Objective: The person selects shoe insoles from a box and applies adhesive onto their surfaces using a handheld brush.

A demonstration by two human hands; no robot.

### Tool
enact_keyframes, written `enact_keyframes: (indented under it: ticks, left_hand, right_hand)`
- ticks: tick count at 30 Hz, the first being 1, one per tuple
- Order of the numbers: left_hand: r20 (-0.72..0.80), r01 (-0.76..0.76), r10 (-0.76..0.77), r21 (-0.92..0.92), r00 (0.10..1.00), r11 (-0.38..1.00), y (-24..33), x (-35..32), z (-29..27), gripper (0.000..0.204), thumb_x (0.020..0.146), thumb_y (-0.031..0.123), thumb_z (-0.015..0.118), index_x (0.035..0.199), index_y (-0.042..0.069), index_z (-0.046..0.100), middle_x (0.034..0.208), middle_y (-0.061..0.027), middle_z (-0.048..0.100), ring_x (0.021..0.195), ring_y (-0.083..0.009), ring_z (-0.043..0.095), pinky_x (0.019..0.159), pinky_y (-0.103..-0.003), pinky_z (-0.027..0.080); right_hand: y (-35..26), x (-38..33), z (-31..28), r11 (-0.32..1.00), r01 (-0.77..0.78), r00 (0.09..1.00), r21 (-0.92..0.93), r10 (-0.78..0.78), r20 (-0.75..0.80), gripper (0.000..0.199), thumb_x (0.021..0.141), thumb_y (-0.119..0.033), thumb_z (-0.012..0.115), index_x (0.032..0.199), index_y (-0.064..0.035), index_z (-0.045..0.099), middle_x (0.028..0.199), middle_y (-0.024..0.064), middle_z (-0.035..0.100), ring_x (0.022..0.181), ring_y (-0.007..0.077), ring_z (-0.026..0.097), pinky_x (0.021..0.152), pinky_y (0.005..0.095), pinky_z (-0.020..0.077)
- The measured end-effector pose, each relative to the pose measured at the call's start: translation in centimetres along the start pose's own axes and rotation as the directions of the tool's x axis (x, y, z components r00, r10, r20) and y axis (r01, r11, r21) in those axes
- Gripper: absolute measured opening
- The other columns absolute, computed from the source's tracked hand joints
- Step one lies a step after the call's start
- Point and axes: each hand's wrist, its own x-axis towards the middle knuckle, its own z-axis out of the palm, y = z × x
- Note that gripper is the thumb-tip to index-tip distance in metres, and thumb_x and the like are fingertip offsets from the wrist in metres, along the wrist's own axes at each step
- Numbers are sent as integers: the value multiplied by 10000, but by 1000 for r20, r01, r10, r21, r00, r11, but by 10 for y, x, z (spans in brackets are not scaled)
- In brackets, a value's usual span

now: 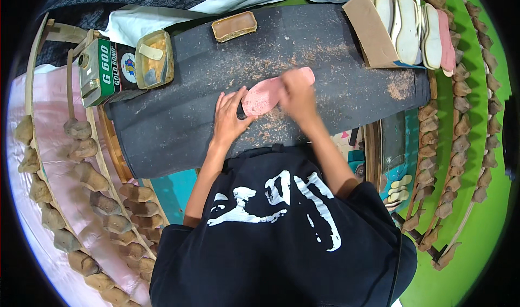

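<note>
Dark table: pink sole under right hand, grip unclear; left hand holding end.

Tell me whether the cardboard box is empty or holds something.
Not empty: several pale soles stick out of the cardboard box.

Shoe sole: pink, elongated, rounded ends, pale flecks on the broad end. Lies aslant on the dark surface, broad end lower left, other end upper right; section between partly hidden.
</note>
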Motion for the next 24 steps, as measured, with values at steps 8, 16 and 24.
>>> enact_keyframes:
  ticks: [8, 16, 24]
  left_hand:
    - [135, 111, -113, 20, 984, 994, -13, -18, -49, 929, 710, 262, 938, 1550, 170, 552, 1442, -116, 664, 1396, -314, 559, 1282, -550, 269]
    - [-153, 118, -156, -232, 976, 966, -18, 58, -66, 667, 848, 198, 872, 1453, 63, 625, 1507, -160, 611, 1410, -356, 575, 1175, -446, 461]
    - [-229, 154, -261, -400, 938, 903, -31, 146, -46, 706, 908, 118, 812, 1547, 90, 515, 1593, -180, 516, 1452, -351, 531, 1159, -469, 483]
  right_hand:
    - [-5, 39, 17, 832, -307, 948, 462, 311, 70, 162, 954, -65, 769, 1038, -13, 642, 992, 111, 728, 796, 184, 752, 718, 323, 615]
    - [16, 143, 38, 440, -230, 913, 868, 405, 36, 239, 987, 10, 733, 1170, 17, 580, 1116, 130, 687, 936, 154, 723, 798, 307, 656]
    - [52, 175, 104, 639, -395, 884, 661, 459, 84, 257, 846, -117, 912, 1009, -1, 751, 870, 30, 734, 843, 95, 689, 731, 270, 552]
